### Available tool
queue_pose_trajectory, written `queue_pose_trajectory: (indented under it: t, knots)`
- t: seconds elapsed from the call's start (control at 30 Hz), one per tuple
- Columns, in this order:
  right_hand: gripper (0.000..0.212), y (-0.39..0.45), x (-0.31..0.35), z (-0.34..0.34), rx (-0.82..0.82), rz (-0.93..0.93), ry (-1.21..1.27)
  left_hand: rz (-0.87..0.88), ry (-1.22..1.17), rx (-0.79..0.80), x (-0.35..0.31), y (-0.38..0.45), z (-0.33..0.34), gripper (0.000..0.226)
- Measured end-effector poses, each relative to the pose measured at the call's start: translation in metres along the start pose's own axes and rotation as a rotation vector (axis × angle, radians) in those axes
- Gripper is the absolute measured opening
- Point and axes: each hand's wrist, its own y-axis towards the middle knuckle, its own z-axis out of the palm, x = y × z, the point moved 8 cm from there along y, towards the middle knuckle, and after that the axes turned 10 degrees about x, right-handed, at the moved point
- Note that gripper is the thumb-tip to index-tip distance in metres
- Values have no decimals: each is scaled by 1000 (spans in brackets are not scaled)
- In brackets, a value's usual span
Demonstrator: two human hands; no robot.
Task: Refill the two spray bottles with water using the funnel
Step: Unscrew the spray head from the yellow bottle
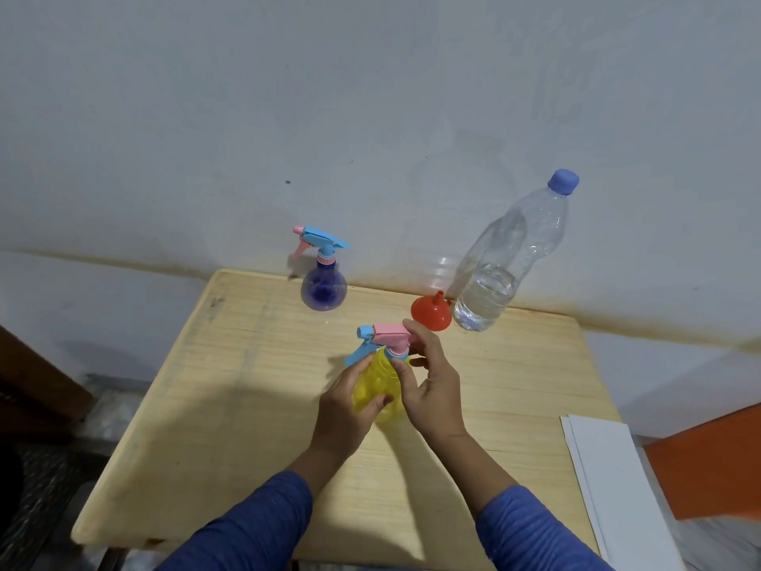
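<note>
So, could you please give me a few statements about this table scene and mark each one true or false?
1. The left hand holds the body of the yellow plastic spray bottle. True.
2. The small red plastic funnel sits in the yellow bottle's neck. False: it lies on the wooden table, spout up, beside the clear plastic water bottle.
3. The water bottle's blue cap is on. True.
4. The purple round spray bottle has its trigger head removed. False: the head is still fitted.
5. The right hand grips the water bottle. False: its fingers are at the yellow bottle's collar.
</note>
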Motion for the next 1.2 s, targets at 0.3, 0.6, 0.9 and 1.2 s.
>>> queue_pose_trajectory:
  t: [0.3, 0.6, 0.9, 1.2]
  knots:
    - [56, 3, 4, -8, 15, -29, -33, -79, -111, 22, 13, -1, 3, 68]
    - [66, 4, 5, -6, 38, -17, -30, -52, -110, 51, 10, 1, 4, 65]
    - [72, 9, 6, -3, 80, -4, 1, -44, -105, 63, 9, 1, 5, 66]
    - [77, 11, 6, -6, 191, 2, 30, -78, -112, 85, 10, 1, 6, 63]
